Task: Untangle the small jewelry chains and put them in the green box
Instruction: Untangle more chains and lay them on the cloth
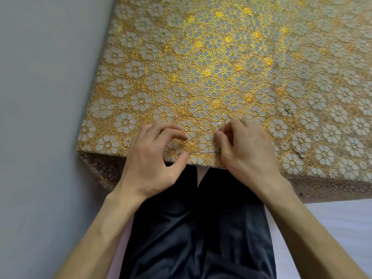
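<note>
Between both hands, along the near edge of the tabletop [201, 57]: chain [201, 152], stretched crosswise from left hand [153, 158] to right hand [247, 150]. Right hand pinches its right end; left hand curled, thumb at its left end, hold uncertain. Second chain [288, 112]: right of right hand.

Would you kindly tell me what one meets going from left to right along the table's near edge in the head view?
The left hand, the taut thin chain, the right hand, the loose silver chain.
</note>
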Available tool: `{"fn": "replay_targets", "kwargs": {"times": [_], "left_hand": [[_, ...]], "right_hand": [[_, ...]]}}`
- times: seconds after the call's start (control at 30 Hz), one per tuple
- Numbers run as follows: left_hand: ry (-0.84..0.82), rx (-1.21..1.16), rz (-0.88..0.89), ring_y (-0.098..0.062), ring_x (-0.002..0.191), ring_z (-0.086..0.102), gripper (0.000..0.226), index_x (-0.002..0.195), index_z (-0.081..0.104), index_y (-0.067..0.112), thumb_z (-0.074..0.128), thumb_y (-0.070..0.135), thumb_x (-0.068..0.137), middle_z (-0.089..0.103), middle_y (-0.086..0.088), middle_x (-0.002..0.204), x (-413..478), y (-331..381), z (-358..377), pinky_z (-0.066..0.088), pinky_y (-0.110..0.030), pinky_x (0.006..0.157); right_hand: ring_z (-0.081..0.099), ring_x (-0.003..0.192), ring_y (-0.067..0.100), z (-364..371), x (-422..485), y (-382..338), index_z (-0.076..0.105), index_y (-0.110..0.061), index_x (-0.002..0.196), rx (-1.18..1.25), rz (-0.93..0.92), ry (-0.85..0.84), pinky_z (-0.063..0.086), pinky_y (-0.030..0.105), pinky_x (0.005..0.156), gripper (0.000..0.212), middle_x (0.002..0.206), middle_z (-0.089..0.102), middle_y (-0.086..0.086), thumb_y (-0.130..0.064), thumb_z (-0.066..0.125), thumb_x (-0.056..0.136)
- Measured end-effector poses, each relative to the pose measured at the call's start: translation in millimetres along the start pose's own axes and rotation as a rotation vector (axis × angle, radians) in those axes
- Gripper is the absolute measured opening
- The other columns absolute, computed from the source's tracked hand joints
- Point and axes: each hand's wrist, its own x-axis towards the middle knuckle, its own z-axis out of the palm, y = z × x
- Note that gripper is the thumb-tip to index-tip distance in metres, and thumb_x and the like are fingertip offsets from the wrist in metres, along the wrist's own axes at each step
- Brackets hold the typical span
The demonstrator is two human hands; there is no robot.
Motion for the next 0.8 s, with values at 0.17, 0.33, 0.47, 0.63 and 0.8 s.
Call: {"fn": "replay_targets", "kwargs": {"times": [0.17,0.33,0.47,0.63,0.8], "left_hand": [[-0.085,-0.053,0.015,-0.012,0.112,0.052,0.061,0.139,0.056,0.039,0.071,0.041,0.080,0.055,0.011,0.127,12.9,6.3,-8.9,0.042,-0.036,0.101],[-0.089,0.039,0.199,-0.020,0.107,0.058,0.021,0.103,0.077,0.031,0.070,0.043,0.088,0.062,0.004,0.126,15.1,8.4,-0.5,0.049,-0.048,0.086],[-0.013,0.077,0.263,-0.024,0.100,0.062,0.014,0.095,0.077,0.022,0.073,0.034,0.092,0.069,0.005,0.114,-1.9,8.2,7.0,0.050,-0.046,0.080],[0.034,0.138,0.332,-0.026,0.093,0.067,0.014,0.096,0.078,0.017,0.071,0.029,0.096,0.072,0.003,0.103,-17.0,3.4,4.9,0.052,-0.046,0.076],[0.034,0.174,0.334,-0.024,0.095,0.068,0.015,0.097,0.078,0.018,0.068,0.030,0.098,0.073,0.005,0.103,-17.8,2.4,0.2,0.052,-0.043,0.079]], "right_hand": [[0.048,0.083,0.008,-1.6,-7.1,-1.9,0.062,-0.024,0.091,0.315,-0.166,-0.058,0.033,0.017,0.075,0.010,0.087,0.055,-0.012,-0.032,0.061,0.096],[0.049,0.080,0.007,2.6,-25.1,4.5,0.066,-0.022,0.094,0.324,-0.265,-0.026,0.036,0.018,0.073,0.009,0.086,0.056,-0.009,-0.031,0.063,0.094],[0.051,0.081,0.009,5.0,-39.4,12.9,0.067,-0.021,0.093,0.344,-0.222,0.014,0.039,0.019,0.073,0.009,0.086,0.056,-0.009,-0.030,0.066,0.093],[0.055,0.078,0.011,-3.1,-41.4,31.9,0.069,-0.021,0.098,0.303,-0.062,0.150,0.048,0.032,0.075,0.010,0.088,0.061,-0.009,-0.028,0.067,0.091],[0.058,0.084,0.019,-11.2,-20.5,30.3,0.061,-0.027,0.088,0.110,0.127,0.112,0.050,0.040,0.075,0.034,0.083,0.062,-0.010,-0.060,0.061,0.090]]}}
